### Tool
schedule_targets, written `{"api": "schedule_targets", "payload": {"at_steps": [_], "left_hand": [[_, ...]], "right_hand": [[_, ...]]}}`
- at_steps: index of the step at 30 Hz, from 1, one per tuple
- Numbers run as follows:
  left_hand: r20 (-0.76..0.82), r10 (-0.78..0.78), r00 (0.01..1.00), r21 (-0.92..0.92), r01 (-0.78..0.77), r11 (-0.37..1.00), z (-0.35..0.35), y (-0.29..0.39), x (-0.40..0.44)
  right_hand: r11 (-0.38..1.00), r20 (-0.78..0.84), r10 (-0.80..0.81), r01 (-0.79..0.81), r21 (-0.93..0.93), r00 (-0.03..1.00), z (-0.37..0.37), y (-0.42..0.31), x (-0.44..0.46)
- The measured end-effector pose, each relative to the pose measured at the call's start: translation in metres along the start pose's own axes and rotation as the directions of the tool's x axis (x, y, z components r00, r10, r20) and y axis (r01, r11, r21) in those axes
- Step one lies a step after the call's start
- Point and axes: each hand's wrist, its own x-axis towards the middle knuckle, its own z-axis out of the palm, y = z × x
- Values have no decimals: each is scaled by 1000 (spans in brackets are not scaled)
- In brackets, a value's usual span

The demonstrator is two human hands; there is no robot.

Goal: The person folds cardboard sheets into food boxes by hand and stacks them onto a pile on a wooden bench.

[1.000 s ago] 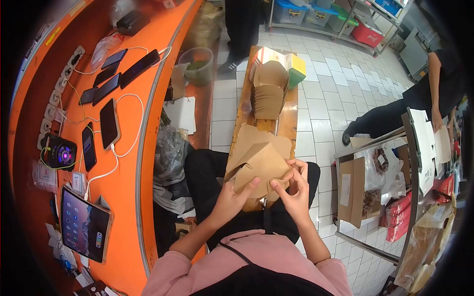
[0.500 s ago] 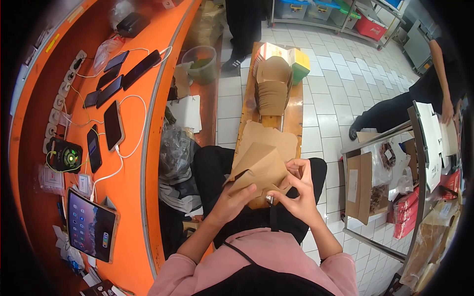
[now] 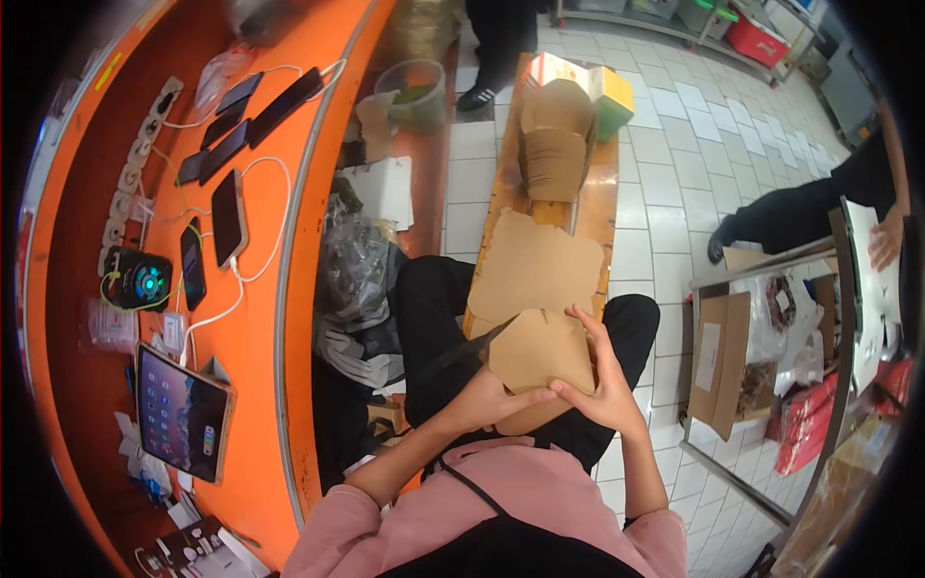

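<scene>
A partly folded brown cardboard box [image 3: 541, 354] is held over my lap, with its wall toward me. My left hand [image 3: 482, 397] grips its left and lower side, the fingers partly hidden beneath it. My right hand [image 3: 609, 385] wraps round its right side, with the thumb at the lower edge near my left thumb. Just beyond it, a flat brown cardboard sheet [image 3: 536, 265] lies on the wooden bench [image 3: 604, 197]. Farther along the bench stands a stack of brown cardboard pieces [image 3: 553, 164].
White and yellow-green cartons [image 3: 611, 101] stand at the bench's far end. On the left, an orange counter [image 3: 255, 385] holds phones, cables and a tablet [image 3: 183, 409]. A metal rack [image 3: 761, 260] with boxes is at right, beside another person's hand [image 3: 885, 241]. Another person stands ahead.
The box has turned and come nearer my body, showing a different face. My right hand has moved from its corner to round its side. The view has shifted, revealing more of the flat sheet.
</scene>
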Motion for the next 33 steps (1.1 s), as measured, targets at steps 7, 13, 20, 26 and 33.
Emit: {"api": "schedule_targets", "payload": {"at_steps": [7, 13, 20, 26, 33], "left_hand": [[-167, 2, 986, 86, 13, 996, 1, -17, -8], [-263, 395, 880, 496, -228, 838, -15, -24, -17], [17, 72, 997, 19, -72, 997, -25, -57, 0], [-72, -78, 994, -383, 44, 923, -42, -79, -9], [7, -78, 997, -694, 60, 717, -52, -74, -11]], "right_hand": [[991, -160, 89, -71, 111, 983, 3, 26, 3], [856, -353, 398, -204, 475, 847, -9, 51, 1], [592, -172, 397, -109, 798, 901, 25, 68, -13], [804, 25, 422, -386, 452, 906, 18, 91, -50], [963, 123, 259, -265, 41, 958, 43, 64, -33]]}}
